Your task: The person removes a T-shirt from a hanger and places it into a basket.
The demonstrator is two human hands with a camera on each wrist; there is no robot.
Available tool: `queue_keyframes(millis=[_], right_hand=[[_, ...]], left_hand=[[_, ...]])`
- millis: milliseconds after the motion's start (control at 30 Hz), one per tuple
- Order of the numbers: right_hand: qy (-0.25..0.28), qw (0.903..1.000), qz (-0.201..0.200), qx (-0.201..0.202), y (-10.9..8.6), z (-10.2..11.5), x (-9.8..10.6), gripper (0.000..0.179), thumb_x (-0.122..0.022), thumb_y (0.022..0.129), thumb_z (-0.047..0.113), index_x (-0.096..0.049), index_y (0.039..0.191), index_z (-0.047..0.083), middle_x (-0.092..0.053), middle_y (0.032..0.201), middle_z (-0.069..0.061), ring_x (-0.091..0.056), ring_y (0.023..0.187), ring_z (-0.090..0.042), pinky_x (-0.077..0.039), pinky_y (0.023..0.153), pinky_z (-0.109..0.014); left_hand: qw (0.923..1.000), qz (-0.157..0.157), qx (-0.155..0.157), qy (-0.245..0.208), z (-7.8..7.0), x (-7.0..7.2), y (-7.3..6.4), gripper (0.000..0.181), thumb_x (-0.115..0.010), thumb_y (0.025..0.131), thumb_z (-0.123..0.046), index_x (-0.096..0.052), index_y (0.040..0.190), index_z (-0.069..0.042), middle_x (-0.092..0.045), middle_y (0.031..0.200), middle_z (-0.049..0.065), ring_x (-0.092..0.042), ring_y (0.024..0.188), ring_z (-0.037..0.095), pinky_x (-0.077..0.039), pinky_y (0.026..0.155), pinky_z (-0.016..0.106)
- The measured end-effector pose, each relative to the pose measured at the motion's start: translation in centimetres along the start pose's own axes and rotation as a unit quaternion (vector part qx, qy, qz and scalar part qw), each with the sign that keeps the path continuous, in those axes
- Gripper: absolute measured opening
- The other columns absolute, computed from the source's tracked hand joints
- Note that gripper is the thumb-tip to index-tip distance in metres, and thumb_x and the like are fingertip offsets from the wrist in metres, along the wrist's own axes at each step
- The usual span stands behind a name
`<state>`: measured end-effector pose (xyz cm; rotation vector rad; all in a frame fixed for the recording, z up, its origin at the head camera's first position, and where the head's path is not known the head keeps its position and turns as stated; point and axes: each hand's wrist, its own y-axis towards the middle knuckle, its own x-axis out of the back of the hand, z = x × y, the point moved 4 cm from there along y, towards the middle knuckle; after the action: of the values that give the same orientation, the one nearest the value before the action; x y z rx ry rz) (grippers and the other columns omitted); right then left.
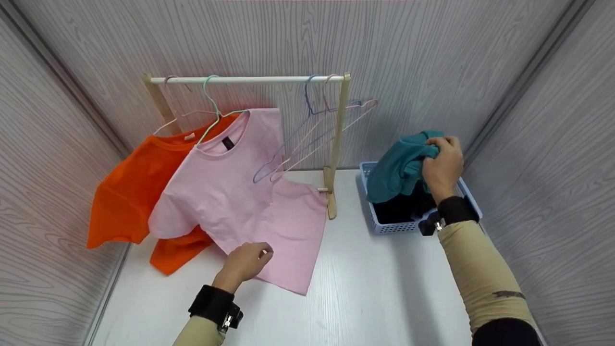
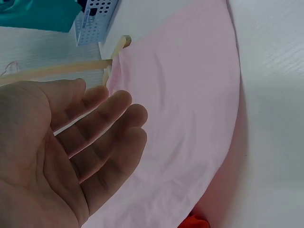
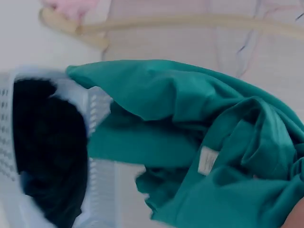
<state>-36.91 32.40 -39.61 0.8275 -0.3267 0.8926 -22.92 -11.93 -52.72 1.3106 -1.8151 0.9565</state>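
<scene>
Bunched in my right hand [image 1: 444,163] is a teal garment [image 1: 401,166], held over the blue plastic basket [image 1: 395,228] at the right. A small white label [image 3: 207,160] shows on its cloth in the right wrist view. Dark clothing [image 1: 401,207] lies in the basket below. My left hand [image 1: 246,261] hangs in front of the pink T-shirt [image 1: 235,178], its fingers loosely bent and nothing in them; the left wrist view shows the bare palm [image 2: 42,161]. That pink shirt is on a mint green hanger [image 1: 217,113], partly covering an orange T-shirt [image 1: 129,187] behind it.
A small clothes rack with a white rail [image 1: 259,80] and wooden posts [image 1: 340,129] stands against the back wall. From the rail's right end hang a bare blue hanger [image 1: 307,101] and a bare pink hanger [image 1: 326,98]. Walls [image 1: 552,158] enclose the white table [image 1: 355,288].
</scene>
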Motion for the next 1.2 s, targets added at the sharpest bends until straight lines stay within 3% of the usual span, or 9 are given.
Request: queue_keyframes(millis=[67, 167, 333, 467, 600, 700, 900, 1033, 1200], right_hand=[[-0.010, 0.9991, 0.036, -0.019, -0.7, -1.9, -1.7, 0.039, -0.044, 0.082, -0.008, -0.068, 0.109, 0.006, -0.053, 0.127, -0.018, -0.054, 0.106, -0.035, -0.044, 0.080, -0.047], [-0.004, 0.9901, 0.134, -0.041, -2.7, -5.1, -5.2, 0.042, -0.048, 0.083, -0.002, -0.057, 0.124, 0.004, -0.038, 0.142, -0.023, -0.043, 0.124, -0.040, -0.043, 0.092, -0.053], [0.001, 0.9472, 0.319, -0.032, -7.7, -8.7, -10.0, 0.058, -0.047, 0.087, 0.000, -0.031, 0.142, -0.003, -0.004, 0.158, -0.029, -0.007, 0.146, -0.047, -0.021, 0.115, -0.062], [-0.057, 0.9184, 0.391, 0.017, -10.3, -9.5, -11.7, 0.050, -0.041, 0.096, 0.003, -0.031, 0.143, -0.007, -0.005, 0.159, -0.032, -0.005, 0.146, -0.050, -0.019, 0.116, -0.062], [-0.111, 0.8933, 0.433, 0.044, -11.5, -9.6, -12.1, 0.051, -0.040, 0.098, 0.006, -0.030, 0.146, -0.007, -0.008, 0.158, -0.033, -0.008, 0.145, -0.052, -0.023, 0.112, -0.065], [-0.128, 0.8840, 0.447, 0.048, -11.4, -9.5, -11.9, 0.052, -0.042, 0.098, 0.008, -0.030, 0.148, -0.005, -0.010, 0.158, -0.033, -0.011, 0.144, -0.053, -0.026, 0.109, -0.068], [-0.137, 0.8911, 0.432, 0.027, -11.3, -8.6, -9.7, 0.051, -0.046, 0.097, 0.011, -0.038, 0.147, 0.003, -0.010, 0.158, -0.032, -0.021, 0.141, -0.054, -0.036, 0.102, -0.067], [-0.115, 0.8903, 0.440, 0.014, -11.6, -7.4, -8.3, 0.047, -0.048, 0.096, 0.011, -0.044, 0.143, 0.003, -0.011, 0.157, -0.034, -0.021, 0.140, -0.056, -0.035, 0.105, -0.065], [-0.095, 0.8868, 0.450, 0.041, -12.3, -5.3, -6.8, 0.042, -0.051, 0.097, 0.013, -0.050, 0.137, 0.000, -0.030, 0.149, -0.032, -0.035, 0.136, -0.051, -0.036, 0.107, -0.061]], left_hand=[[1.0000, 0.001, 0.004, -0.003, 0.2, -0.1, -0.2, 0.017, -0.059, 0.096, -0.023, -0.071, 0.104, -0.014, -0.072, 0.095, 0.004, -0.065, 0.085, 0.021, -0.054, 0.081, 0.044], [1.0000, 0.002, 0.006, -0.008, 0.5, -0.3, -0.4, 0.017, -0.059, 0.096, -0.022, -0.071, 0.104, -0.014, -0.071, 0.093, 0.004, -0.064, 0.082, 0.021, -0.054, 0.079, 0.044], [0.9998, 0.009, 0.007, -0.017, 0.7, -0.8, -0.7, 0.017, -0.059, 0.096, -0.022, -0.071, 0.104, -0.012, -0.071, 0.094, 0.005, -0.063, 0.081, 0.020, -0.055, 0.077, 0.042], [0.9998, 0.015, 0.005, -0.013, 0.7, -1.1, -0.5, 0.017, -0.059, 0.096, -0.024, -0.071, 0.104, -0.014, -0.071, 0.094, 0.004, -0.063, 0.082, 0.019, -0.054, 0.075, 0.041], [0.9997, 0.025, 0.000, -0.005, 0.5, -1.3, 0.0, 0.017, -0.058, 0.096, -0.025, -0.071, 0.104, -0.016, -0.071, 0.093, 0.002, -0.062, 0.082, 0.018, -0.053, 0.077, 0.042], [0.9996, 0.026, 0.000, -0.004, 0.3, -1.2, 0.4, 0.018, -0.058, 0.096, -0.024, -0.071, 0.104, -0.015, -0.071, 0.093, 0.002, -0.062, 0.083, 0.019, -0.053, 0.079, 0.043], [0.9996, 0.025, -0.008, 0.012, -0.6, -0.4, 1.1, 0.020, -0.057, 0.097, -0.025, -0.071, 0.107, -0.015, -0.072, 0.096, 0.002, -0.065, 0.086, 0.020, -0.052, 0.080, 0.043], [0.9994, 0.024, -0.013, 0.020, -1.4, 0.5, 1.9, 0.021, -0.057, 0.097, -0.026, -0.071, 0.108, -0.015, -0.072, 0.098, 0.003, -0.065, 0.089, 0.021, -0.052, 0.083, 0.044], [0.9993, 0.015, -0.021, 0.029, -2.2, 2.4, 2.9, 0.021, -0.056, 0.097, -0.026, -0.071, 0.107, -0.015, -0.072, 0.099, 0.004, -0.066, 0.091, 0.023, -0.052, 0.084, 0.044]])
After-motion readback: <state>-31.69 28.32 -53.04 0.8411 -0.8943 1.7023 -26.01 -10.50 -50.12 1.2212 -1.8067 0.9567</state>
